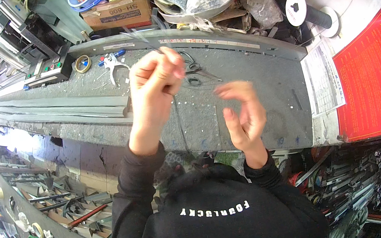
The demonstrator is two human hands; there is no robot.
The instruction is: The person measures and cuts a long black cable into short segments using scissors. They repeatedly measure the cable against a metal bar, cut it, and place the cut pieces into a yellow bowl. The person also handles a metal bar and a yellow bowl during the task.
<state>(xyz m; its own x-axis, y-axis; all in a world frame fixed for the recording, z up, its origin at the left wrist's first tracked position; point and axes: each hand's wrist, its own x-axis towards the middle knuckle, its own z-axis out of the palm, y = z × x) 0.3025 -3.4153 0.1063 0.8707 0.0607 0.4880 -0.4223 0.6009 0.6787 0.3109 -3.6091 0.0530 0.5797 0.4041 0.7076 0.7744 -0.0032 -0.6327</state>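
Left hand (pixel 156 77): my fist, clamped on one strand (pixel 180 120), over the bench (pixel 273 88).
Right hand (pixel 249 118): thumb and fingers apart.
Scissors (pixel 198 71): one pair, between my hands.
Spools (pixel 316 16): three, far right.

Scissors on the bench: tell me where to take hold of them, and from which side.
Take the scissors by their dark handle loops, probably best from the person's left. They lie on the grey bench with the loops, set apart, at that end, while the blades point right and slightly toward the person.
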